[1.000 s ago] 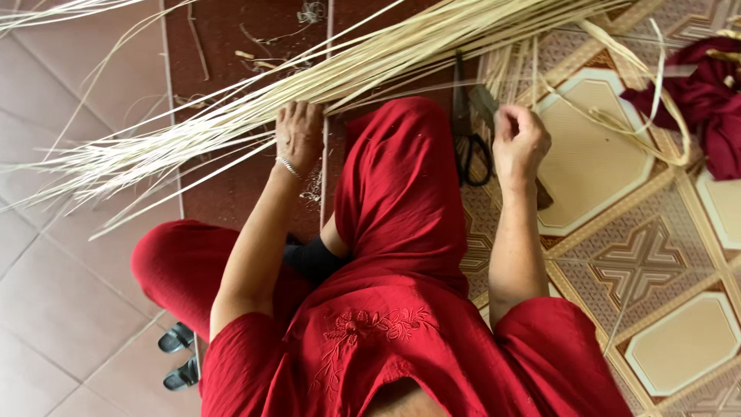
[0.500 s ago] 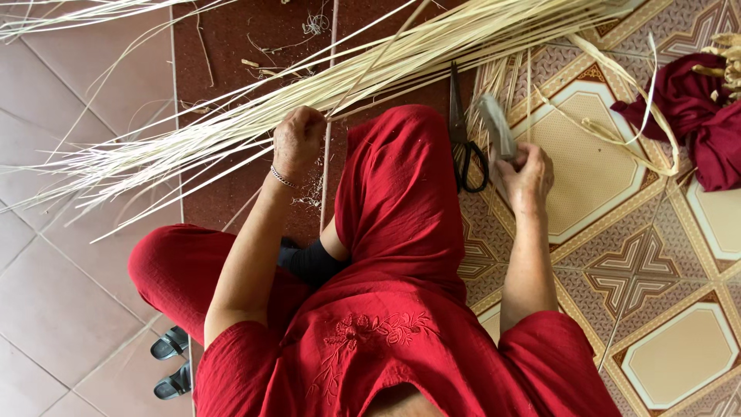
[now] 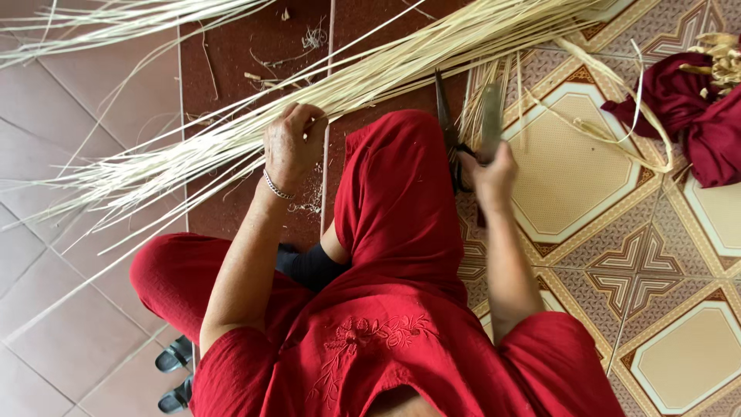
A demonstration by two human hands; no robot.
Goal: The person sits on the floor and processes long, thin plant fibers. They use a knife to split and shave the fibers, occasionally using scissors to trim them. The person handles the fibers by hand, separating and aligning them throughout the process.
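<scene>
I sit on the floor in red clothes, one knee raised in the middle. My left hand, with a bracelet on the wrist, is closed on a long bundle of pale straw strips that runs from lower left to upper right across the floor. My right hand grips a knife with a broad blade pointing away from me. A pair of black-handled scissors lies on the floor right beside that hand, next to my knee.
A dark red cloth with dried straw on it lies at the right edge. Loose strips and scraps litter the red-brown tiles. Patterned tiles cover the right side, plain ones the left. Black sandals sit at lower left.
My right hand picked up the knife from beside the scissors and now holds it blade forward. My left hand stayed on the straw bundle, closing tighter.
</scene>
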